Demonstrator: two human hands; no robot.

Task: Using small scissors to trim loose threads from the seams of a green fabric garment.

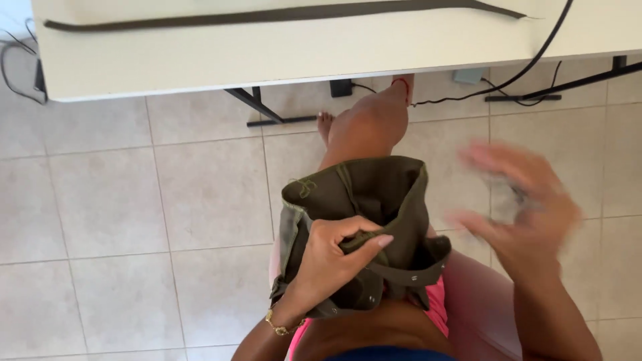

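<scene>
An olive-green fabric bag (374, 194) rests on my lap with its mouth open. My left hand (331, 257), with a gold bracelet at the wrist, pinches the near rim of the bag. To the right of the bag my right hand (521, 207) hangs in the air, blurred by motion, fingers spread; something small and grey seems to lie in its palm, but the blur hides what it is. My bare leg (368, 127) stretches out under the table.
A white table (200, 57) spans the top of the view, with a long olive strap (267, 15) lying on it and a black cable (535, 57) hanging off its edge. Beige floor tiles (134, 220) lie below. Black table legs (267, 110) stand beyond my foot.
</scene>
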